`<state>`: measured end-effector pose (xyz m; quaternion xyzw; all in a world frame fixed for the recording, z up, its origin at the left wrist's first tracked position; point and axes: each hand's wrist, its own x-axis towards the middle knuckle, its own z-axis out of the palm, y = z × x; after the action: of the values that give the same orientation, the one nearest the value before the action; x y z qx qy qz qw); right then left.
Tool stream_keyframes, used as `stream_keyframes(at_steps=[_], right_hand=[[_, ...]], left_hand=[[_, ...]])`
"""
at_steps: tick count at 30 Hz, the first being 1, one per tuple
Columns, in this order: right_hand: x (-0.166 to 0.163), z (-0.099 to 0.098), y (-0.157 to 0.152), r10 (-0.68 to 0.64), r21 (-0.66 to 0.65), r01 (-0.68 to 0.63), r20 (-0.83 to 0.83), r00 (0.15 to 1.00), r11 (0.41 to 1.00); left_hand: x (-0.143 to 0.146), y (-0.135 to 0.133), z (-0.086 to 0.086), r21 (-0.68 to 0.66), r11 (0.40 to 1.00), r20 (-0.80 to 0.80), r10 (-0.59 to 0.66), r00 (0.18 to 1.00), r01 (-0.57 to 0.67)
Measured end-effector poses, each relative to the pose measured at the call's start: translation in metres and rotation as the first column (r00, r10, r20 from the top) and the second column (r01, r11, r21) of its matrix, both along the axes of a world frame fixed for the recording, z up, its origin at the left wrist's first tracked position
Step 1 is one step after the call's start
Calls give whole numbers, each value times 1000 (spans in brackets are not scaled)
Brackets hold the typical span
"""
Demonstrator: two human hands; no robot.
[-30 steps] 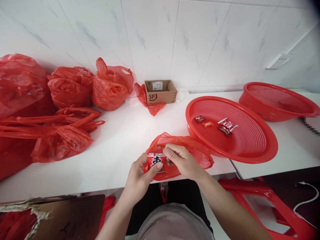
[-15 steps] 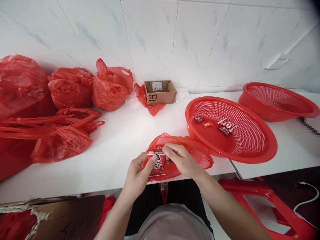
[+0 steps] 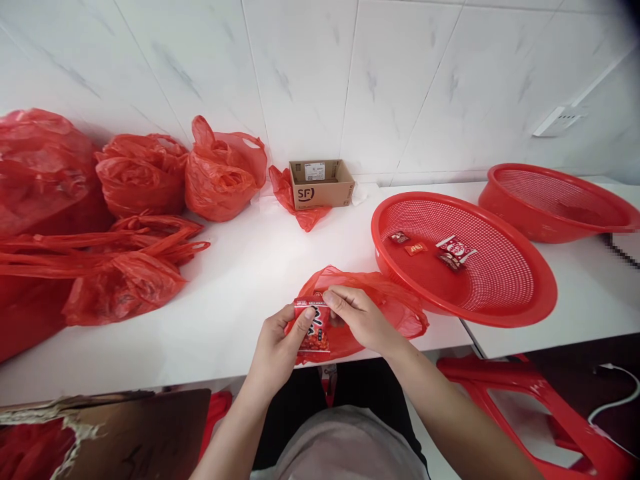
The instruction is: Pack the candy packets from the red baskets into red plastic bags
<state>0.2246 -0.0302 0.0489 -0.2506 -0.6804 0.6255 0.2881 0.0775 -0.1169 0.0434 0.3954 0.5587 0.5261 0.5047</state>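
Between my two hands is a small red snack packet [image 3: 316, 337] with dark lettering and a picture of its contents. My left hand [image 3: 281, 343] grips its left side, thumb across the front. At the packet's top right corner, my right hand [image 3: 361, 320] pinches the edge between thumb and curled fingers. Beneath both hands a thin red plastic bag [image 3: 395, 303] lies spread at the table's front edge. To the right, a red plastic basket [image 3: 505, 273] holds several small wrapped snacks [image 3: 456, 248], one of them red and white.
Stuffed red bags [image 3: 225, 177] crowd the left of the white table [image 3: 235, 280]. A small open cardboard box [image 3: 325, 195] stands by the wall, and a second red basket [image 3: 550, 217] at the back right. Below are a torn carton [image 3: 150, 433] and a red stool [image 3: 540, 413].
The packet has bent and tipped slightly in my fingers, its top edge now folded. Both hands stay in nearly the same place, still holding it.
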Motion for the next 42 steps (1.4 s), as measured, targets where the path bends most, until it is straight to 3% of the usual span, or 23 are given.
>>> stream_keyframes(at_steps=[5,8,9,11,13,15,18,20,22,26,29,33,36,39,41,42], right_hand=[[-2,0,0,-10,-2,10,-6,1000,1000],[1,0,5,-107,70,107,7,994,992],[3,-1,7,-152,97,150,18,988,984],[10,-5,12,-233,141,223,59,971,965],[18,-12,15,-313,220,281,132,940,934],[26,-20,18,-386,346,290,250,888,892],[37,-29,22,-422,515,139,487,764,846],[42,-30,24,-422,553,24,605,676,833],[46,-28,26,-435,567,-9,640,633,823],[48,-21,24,-441,587,29,574,690,809],[46,-23,20,-408,602,3,537,738,798],[48,-23,14,-385,575,-39,596,705,817],[58,4,8,-278,507,-59,562,779,860],[74,52,14,-58,386,-145,467,882,911],[86,81,35,-74,349,-88,426,901,933],[93,90,52,-169,380,-6,425,889,925]], left_hand=[[1,0,-1,16,999,-68,37,997,-36],[2,-1,-3,143,986,-339,134,931,-89],[2,-2,-4,195,976,-472,182,863,-99],[2,-4,-11,255,961,-712,261,651,-106],[1,-7,-21,230,969,-856,244,455,-89],[-1,-9,-32,179,981,-906,192,378,-69],[-7,-12,-41,118,992,-899,125,420,-42],[-10,-13,-40,86,996,-875,89,476,-29],[-11,-14,-35,42,999,-846,47,532,-23],[-9,-17,-25,3,1000,-748,9,663,-11],[-7,-18,-20,39,999,-632,53,773,-36],[-8,-19,-16,31,989,-392,147,908,-146],[-13,-20,-15,34,984,-318,176,932,-174],[-17,-20,-18,75,975,-404,223,887,-211],[-18,-20,-21,94,973,-451,229,863,-209],[-19,-21,-22,93,975,-461,220,860,-200]])
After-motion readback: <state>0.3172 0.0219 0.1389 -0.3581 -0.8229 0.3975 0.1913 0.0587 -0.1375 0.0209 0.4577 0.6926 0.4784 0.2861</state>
